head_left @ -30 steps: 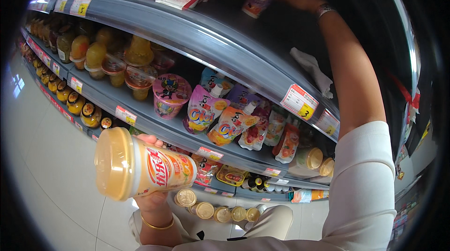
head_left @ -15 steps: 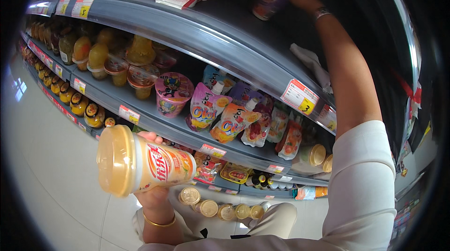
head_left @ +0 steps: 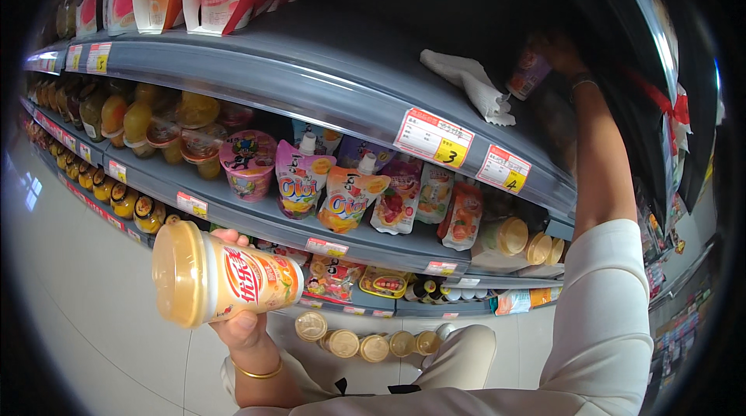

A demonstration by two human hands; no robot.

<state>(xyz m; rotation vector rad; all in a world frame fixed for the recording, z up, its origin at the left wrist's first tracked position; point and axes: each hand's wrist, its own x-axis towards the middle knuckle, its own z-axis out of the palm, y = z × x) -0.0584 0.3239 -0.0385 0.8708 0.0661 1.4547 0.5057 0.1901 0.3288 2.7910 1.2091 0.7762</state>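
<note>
Orange-and-white cup [head_left: 252,280] tipped nearly sideways, tan lid [head_left: 177,274] to the left — left hand [head_left: 242,327] curled round its body. Crumpled white sheet [head_left: 466,82] on upper shelf [head_left: 350,35], purple cup [head_left: 530,75] just right of it. Right hand [head_left: 561,54] at that cup's top end (dark there — can't tell grip or finger spread).

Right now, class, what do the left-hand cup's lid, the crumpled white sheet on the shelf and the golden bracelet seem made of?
Lid: probably glossy plastic, tan, with bright highlights on a smooth surface.
Sheet: matte and thin, tissue or soft cloth; its creases fit either.
Bracelet: likely polished metal, judging by its golden shine.
</note>
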